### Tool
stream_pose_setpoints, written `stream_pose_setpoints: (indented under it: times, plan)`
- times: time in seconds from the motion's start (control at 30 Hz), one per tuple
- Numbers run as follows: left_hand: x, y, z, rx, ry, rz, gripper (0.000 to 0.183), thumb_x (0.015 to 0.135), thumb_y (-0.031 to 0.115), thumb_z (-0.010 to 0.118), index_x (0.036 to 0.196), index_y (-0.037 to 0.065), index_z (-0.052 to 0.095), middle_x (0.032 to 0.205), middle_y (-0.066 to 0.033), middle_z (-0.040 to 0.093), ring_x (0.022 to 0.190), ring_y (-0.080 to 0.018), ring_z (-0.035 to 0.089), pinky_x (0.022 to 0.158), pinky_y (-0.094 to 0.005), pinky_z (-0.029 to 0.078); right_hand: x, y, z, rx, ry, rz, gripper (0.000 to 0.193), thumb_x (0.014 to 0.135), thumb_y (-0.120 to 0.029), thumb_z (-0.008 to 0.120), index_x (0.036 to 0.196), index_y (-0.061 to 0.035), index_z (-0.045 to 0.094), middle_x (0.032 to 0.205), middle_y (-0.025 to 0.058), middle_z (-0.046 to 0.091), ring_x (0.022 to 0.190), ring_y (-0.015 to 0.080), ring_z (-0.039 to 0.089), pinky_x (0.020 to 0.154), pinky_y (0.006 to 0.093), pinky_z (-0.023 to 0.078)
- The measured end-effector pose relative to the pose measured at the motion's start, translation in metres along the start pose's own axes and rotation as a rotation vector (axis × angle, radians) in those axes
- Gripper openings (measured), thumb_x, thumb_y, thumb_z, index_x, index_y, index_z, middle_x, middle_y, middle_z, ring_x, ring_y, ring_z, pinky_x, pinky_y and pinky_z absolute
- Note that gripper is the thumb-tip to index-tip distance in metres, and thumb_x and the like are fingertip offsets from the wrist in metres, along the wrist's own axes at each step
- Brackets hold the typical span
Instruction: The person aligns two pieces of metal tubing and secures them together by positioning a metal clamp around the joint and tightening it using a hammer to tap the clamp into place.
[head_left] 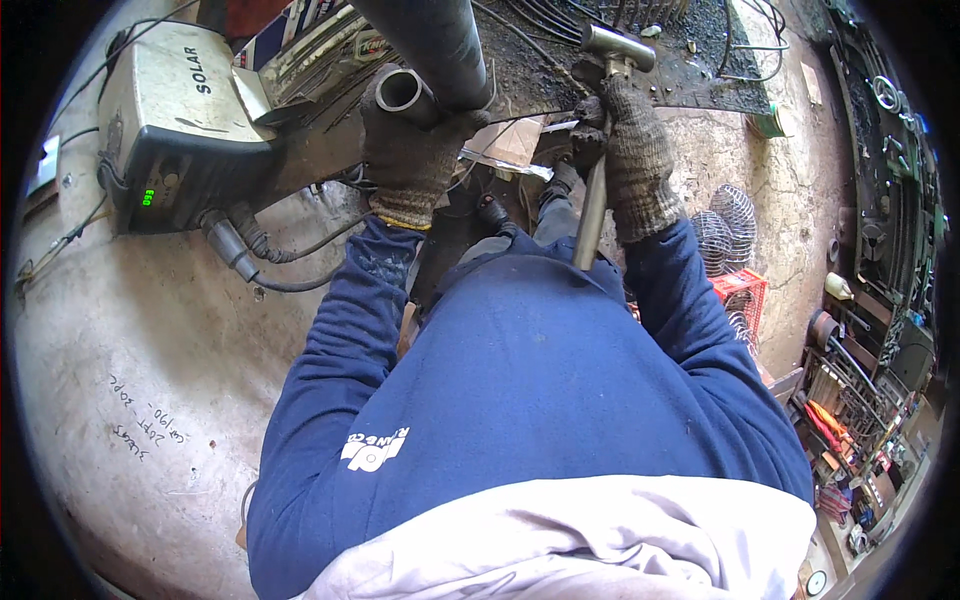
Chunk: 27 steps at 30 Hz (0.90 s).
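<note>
My left hand (pixel 415 155), in a dirty knitted work glove, is closed around a short steel pipe (pixel 400 92) whose open end faces up. This pipe sits against a thick dark metal tube (pixel 428 45) that comes in from the top edge. Whether the two are joined, I cannot tell. My right hand (pixel 635 150), in a matching glove, grips a hammer (pixel 619 47). Its metal head points away from me at the far edge of the bench, and the tubular handle runs back toward my waist. The right fingers are partly hidden behind the handle.
A dark workbench (pixel 540 90) with black grit and cables lies ahead. On the left stands a cream welding machine (pixel 185 95) with a plugged-in cable (pixel 300 285). To the right are wire coils (pixel 735 215), a red crate (pixel 742 290) and machinery (pixel 880 150) with cluttered shelves.
</note>
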<state>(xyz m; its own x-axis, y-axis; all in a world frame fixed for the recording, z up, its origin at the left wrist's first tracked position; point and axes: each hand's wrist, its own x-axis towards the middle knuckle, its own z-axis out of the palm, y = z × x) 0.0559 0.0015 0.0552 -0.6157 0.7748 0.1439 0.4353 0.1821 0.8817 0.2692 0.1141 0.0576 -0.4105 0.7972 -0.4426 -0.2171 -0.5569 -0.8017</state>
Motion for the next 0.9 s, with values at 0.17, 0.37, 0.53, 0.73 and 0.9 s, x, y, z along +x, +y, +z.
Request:
stream_pose_setpoints:
  times: [0.17, 0.37, 0.53, 0.73, 0.9]
  plan:
    - [0.006, -0.005, -0.003, -0.005, -0.095, -0.043, 0.08, 0.06, 0.032, 0.1, 0.122, 0.001, 0.059, 0.115, -0.0146, 0.071, 0.103, -0.0267, 0.071, 0.091, -0.0396, 0.058, 0.012, 0.032, 0.011, -0.676, -0.143, -0.435, 0.034, 0.103, -0.034, 0.056, 0.118, -0.0059, 0.066, 0.074, 0.0002, 0.061, 0.051, 0.0099, 0.056, 0.044, 0.0232, 0.045]
    - [-0.001, 0.012, -0.006, 0.056, -0.025, -0.057, 0.08, 0.06, 0.03, 0.099, 0.123, 0.001, 0.059, 0.115, -0.0149, 0.072, 0.103, -0.0268, 0.071, 0.092, -0.0389, 0.058, 0.006, 0.0, 0.005, -0.628, -0.05, -0.128, 0.026, 0.102, -0.027, 0.054, 0.11, -0.0051, 0.063, 0.084, 0.0082, 0.063, 0.074, 0.0186, 0.064, 0.064, 0.0334, 0.052]
    - [0.006, 0.003, -0.002, -0.065, -0.095, -0.026, 0.085, 0.058, 0.031, 0.1, 0.123, 0.001, 0.056, 0.116, -0.0147, 0.071, 0.103, -0.0266, 0.071, 0.092, -0.0395, 0.058, 0.014, 0.025, 0.008, -0.551, -0.181, -0.179, 0.031, 0.105, -0.037, 0.054, 0.1, -0.0087, 0.066, 0.075, 0.0002, 0.062, 0.053, 0.0107, 0.058, 0.046, 0.0253, 0.045]
    - [0.005, -0.002, -0.003, -0.004, -0.035, 0.01, 0.085, 0.058, 0.03, 0.101, 0.123, 0.0, 0.056, 0.114, -0.0138, 0.071, 0.101, -0.0261, 0.071, 0.091, -0.0394, 0.058, -0.007, -0.014, 0.014, -1.089, -0.12, -0.492, 0.021, 0.105, -0.018, 0.047, 0.111, -0.0022, 0.06, 0.095, 0.014, 0.063, 0.096, 0.0286, 0.067, 0.087, 0.0405, 0.054]
    - [0.003, -0.014, 0.005, 0.038, 0.005, -0.05, 0.084, 0.056, 0.033, 0.101, 0.122, 0.001, 0.059, 0.114, -0.013, 0.072, 0.102, -0.0262, 0.071, 0.091, -0.0397, 0.058, -0.006, -0.008, 0.022, -0.636, -0.081, -0.176, 0.025, 0.107, -0.021, 0.044, 0.112, -0.0024, 0.06, 0.101, 0.0165, 0.064, 0.092, 0.0285, 0.068, 0.083, 0.037, 0.057]
